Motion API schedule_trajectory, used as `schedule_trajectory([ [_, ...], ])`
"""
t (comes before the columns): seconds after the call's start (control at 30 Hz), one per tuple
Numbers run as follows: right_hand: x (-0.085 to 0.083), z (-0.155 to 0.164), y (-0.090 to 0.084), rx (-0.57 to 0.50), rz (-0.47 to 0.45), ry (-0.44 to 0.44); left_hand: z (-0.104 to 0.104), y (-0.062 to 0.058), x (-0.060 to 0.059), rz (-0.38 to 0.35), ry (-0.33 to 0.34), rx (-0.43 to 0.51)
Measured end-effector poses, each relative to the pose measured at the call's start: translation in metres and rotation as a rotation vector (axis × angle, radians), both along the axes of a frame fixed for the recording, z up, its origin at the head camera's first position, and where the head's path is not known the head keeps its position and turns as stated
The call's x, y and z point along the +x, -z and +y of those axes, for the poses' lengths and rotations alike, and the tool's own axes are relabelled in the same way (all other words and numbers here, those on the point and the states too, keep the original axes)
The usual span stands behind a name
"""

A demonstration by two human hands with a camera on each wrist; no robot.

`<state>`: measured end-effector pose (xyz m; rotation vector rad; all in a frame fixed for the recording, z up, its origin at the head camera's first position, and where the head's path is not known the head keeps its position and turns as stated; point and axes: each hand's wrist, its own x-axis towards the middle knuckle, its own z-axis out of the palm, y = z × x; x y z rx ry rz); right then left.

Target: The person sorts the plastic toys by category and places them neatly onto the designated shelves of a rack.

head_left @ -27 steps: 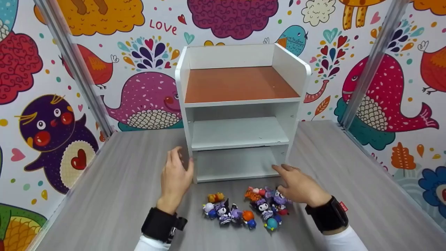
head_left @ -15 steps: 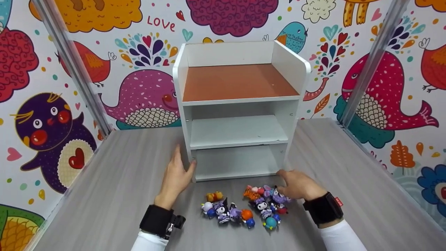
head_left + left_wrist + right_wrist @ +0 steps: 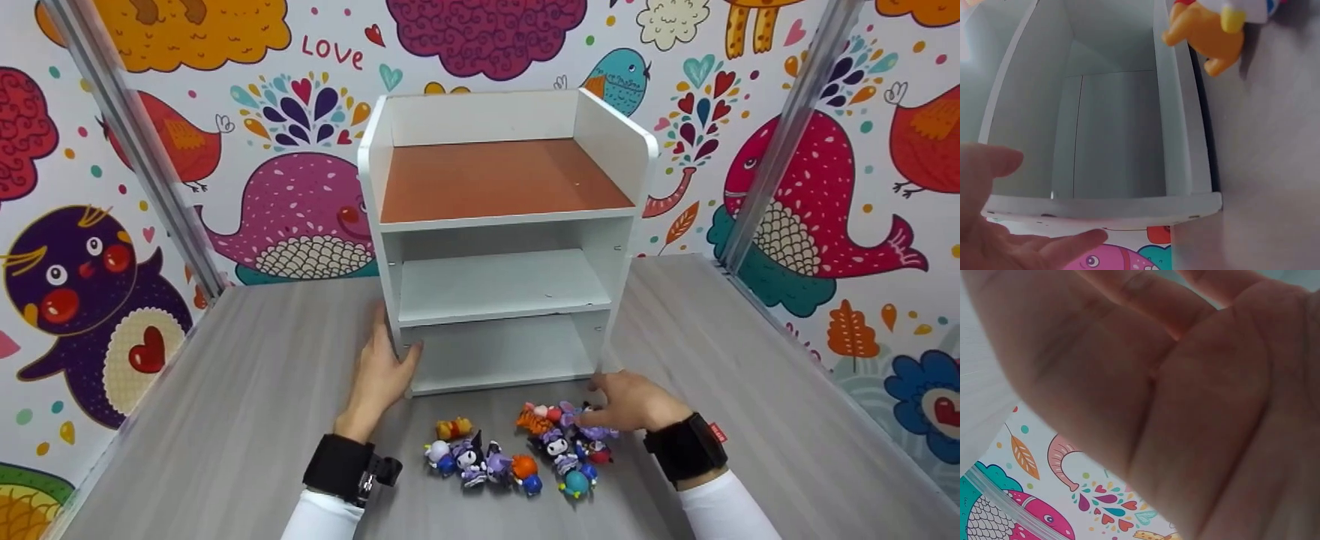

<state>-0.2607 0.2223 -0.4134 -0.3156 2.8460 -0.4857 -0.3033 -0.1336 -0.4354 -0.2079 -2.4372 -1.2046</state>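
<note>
A white shelf unit (image 3: 502, 304) with a brown top board (image 3: 502, 176) stands upright before me. My left hand (image 3: 373, 386) is at its lower left side panel, thumb by the front edge and fingers reaching along the outside. In the left wrist view, the side panel (image 3: 1100, 208) runs between the extended thumb (image 3: 1005, 160) and fingers (image 3: 1081, 244). My right hand (image 3: 637, 401) is at the lower right front corner, fingertips right at the edge and fingers slightly bent. In the right wrist view the palm (image 3: 1202, 399) hides most of the work.
Small toy figures lie in front of the shelf: a left group (image 3: 471, 459) with a yellow-orange bear (image 3: 454, 429) behind it, and a right group (image 3: 556, 446) close under my right hand. Grey wood-look tabletop (image 3: 277, 390) surrounds them; a cartoon-printed wall (image 3: 300, 187) stands behind.
My left fingers have straightened and moved in along the shelf's left side. The right hand has lowered a little to the bottom right corner. The view has panned slightly right.
</note>
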Motion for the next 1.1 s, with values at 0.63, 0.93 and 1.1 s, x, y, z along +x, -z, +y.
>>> schedule_trajectory([
  [0.63,-0.003,-0.001,0.003,0.034,-0.028,-0.018,0.003,0.011,-0.012,0.054,0.023,0.022],
  [0.93,-0.003,-0.003,0.005,0.02,-0.03,-0.007,0.003,0.011,-0.018,0.032,-0.023,0.015],
  [1.1,-0.002,-0.004,0.007,0.029,-0.017,-0.02,0.002,0.01,-0.019,0.025,-0.025,0.007],
])
